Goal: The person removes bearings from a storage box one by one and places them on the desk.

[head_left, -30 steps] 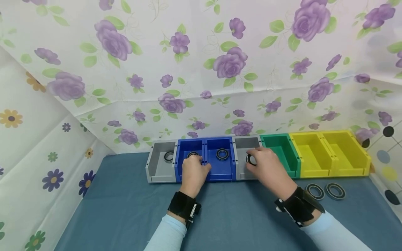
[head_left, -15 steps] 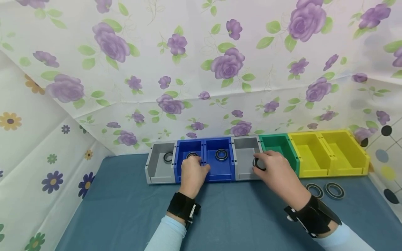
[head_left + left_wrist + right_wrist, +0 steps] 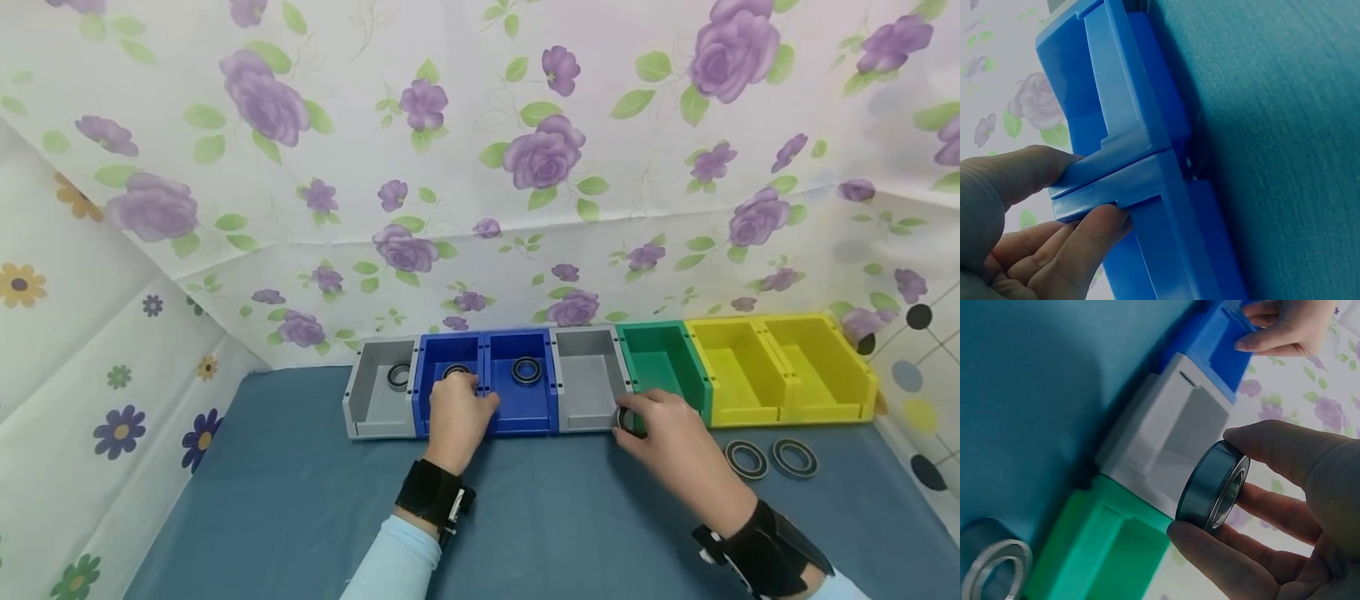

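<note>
My right hand (image 3: 663, 442) pinches a ball bearing (image 3: 1210, 487) between thumb and fingers. It hovers near the front corner where the right grey bin (image 3: 588, 392) meets the green bin (image 3: 671, 367). My left hand (image 3: 457, 421) grips the adjoining side walls of the left blue bin (image 3: 425, 392) and right blue bin (image 3: 521, 412); the left wrist view shows the thumb on one side and fingers on the other. One bearing (image 3: 527, 361) lies in the right blue bin. Another bearing (image 3: 456, 368) in the left blue bin is partly hidden behind my hand.
A left grey bin (image 3: 367, 408) holds one bearing (image 3: 399, 377). Two yellow bins (image 3: 738, 379) end the row at the right. On the blue cloth (image 3: 547, 517) before them lie two larger bearings (image 3: 795, 459). A flowered sheet (image 3: 450, 167) rises behind the row.
My right hand has drawn the bearing out of the right grey bin, moving rightward and toward the front edge. That bin's floor now shows bare. The left hand has stayed in place.
</note>
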Action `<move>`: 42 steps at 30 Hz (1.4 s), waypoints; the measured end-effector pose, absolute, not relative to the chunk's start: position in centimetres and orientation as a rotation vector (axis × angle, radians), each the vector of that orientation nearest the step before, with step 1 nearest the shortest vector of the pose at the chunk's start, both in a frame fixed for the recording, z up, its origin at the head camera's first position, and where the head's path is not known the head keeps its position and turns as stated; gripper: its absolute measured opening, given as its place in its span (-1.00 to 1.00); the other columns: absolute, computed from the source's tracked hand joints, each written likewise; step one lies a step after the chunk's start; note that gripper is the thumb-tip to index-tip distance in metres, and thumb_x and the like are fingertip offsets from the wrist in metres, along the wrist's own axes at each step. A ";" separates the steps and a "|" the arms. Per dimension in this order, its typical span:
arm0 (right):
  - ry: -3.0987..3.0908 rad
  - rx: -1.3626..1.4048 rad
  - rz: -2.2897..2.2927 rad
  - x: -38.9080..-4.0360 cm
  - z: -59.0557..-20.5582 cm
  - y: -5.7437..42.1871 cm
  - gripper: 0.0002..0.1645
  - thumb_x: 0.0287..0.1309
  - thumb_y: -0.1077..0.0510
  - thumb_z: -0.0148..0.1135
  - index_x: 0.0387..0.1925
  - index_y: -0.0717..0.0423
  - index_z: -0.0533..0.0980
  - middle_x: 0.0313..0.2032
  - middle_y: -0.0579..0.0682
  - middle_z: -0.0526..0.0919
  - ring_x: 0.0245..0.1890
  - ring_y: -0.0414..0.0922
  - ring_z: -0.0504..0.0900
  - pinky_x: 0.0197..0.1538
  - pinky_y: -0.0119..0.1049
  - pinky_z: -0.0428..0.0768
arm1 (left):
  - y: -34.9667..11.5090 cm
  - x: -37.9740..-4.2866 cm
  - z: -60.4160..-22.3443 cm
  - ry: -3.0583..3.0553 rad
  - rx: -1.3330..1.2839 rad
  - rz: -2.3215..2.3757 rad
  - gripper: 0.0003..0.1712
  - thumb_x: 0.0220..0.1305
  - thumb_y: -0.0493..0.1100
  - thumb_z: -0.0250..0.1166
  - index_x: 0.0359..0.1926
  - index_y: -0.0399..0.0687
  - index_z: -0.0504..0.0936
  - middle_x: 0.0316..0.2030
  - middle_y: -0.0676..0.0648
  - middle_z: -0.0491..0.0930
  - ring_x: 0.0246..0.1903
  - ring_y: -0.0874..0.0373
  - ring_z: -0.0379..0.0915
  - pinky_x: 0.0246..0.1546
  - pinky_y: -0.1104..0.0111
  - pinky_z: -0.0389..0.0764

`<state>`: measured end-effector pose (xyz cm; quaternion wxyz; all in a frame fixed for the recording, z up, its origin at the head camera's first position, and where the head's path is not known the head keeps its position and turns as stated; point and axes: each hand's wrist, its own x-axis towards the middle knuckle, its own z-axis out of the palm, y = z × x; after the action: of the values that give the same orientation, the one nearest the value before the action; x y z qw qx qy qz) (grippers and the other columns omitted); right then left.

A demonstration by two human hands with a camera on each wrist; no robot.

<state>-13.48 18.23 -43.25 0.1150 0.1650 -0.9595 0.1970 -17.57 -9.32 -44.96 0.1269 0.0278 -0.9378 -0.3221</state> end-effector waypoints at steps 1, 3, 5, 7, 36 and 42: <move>-2.821 0.477 0.580 -13.3 -43.5 18.3 -0.54 -0.14 0.03 0.43 -0.14 0.11 0.60 -0.22 0.08 0.58 -0.21 0.02 0.54 -0.26 -0.10 0.55 | -9.3 -17.6 -44.9 -2.729 0.077 -0.940 -0.65 -0.02 -0.13 0.41 -0.20 -0.23 0.67 -0.22 -0.13 0.62 -0.47 0.24 0.54 -0.46 0.37 0.54; -2.838 0.464 0.574 -13.1 -44.0 18.4 -0.54 -0.16 0.04 0.45 -0.14 0.11 0.60 -0.23 0.08 0.58 -0.22 0.02 0.54 -0.25 -0.09 0.55 | -9.3 -17.6 -44.9 -2.730 0.070 -0.941 -0.65 -0.01 -0.12 0.40 -0.20 -0.24 0.67 -0.23 -0.14 0.62 -0.49 0.27 0.52 -0.46 0.38 0.54; -2.856 0.456 0.564 -12.8 -44.4 18.5 -0.54 -0.18 0.05 0.45 -0.15 0.11 0.61 -0.24 0.08 0.57 -0.23 0.00 0.55 -0.26 -0.10 0.55 | -9.3 -17.6 -44.9 -2.732 0.069 -0.933 -0.64 0.00 -0.11 0.40 -0.20 -0.24 0.67 -0.24 -0.14 0.62 -0.49 0.28 0.52 -0.47 0.38 0.54; -2.872 0.453 0.552 -12.6 -44.9 18.6 -0.54 -0.19 0.05 0.46 -0.16 0.11 0.61 -0.25 0.07 0.57 -0.25 -0.02 0.55 -0.27 -0.12 0.55 | -9.4 -17.7 -45.0 -2.732 0.066 -0.929 -0.65 0.00 -0.11 0.40 -0.20 -0.25 0.67 -0.25 -0.14 0.62 -0.50 0.28 0.51 -0.47 0.38 0.54; -3.032 0.438 0.527 -12.0 -48.5 18.5 -0.54 -0.21 0.01 0.45 -0.17 0.05 0.61 -0.26 0.02 0.59 -0.23 -0.05 0.54 -0.21 -0.08 0.53 | -9.3 -17.6 -45.0 -2.740 0.069 -0.953 -0.66 0.01 -0.12 0.38 -0.19 -0.23 0.67 -0.35 -0.11 0.63 -0.58 0.37 0.45 -0.54 0.43 0.51; -3.037 0.438 0.523 -12.0 -48.8 18.5 -0.54 -0.21 0.01 0.45 -0.17 0.05 0.61 -0.26 0.01 0.58 -0.22 -0.05 0.53 -0.21 -0.07 0.53 | -9.4 -17.6 -45.1 -2.742 0.065 -0.951 -0.67 0.01 -0.11 0.38 -0.20 -0.22 0.67 -0.34 -0.10 0.63 -0.57 0.38 0.45 -0.53 0.44 0.51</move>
<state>-11.98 18.50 -48.79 0.0143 0.1406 -0.9756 0.1680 -17.63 -9.37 -45.11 0.1187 0.0223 -0.9379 -0.3253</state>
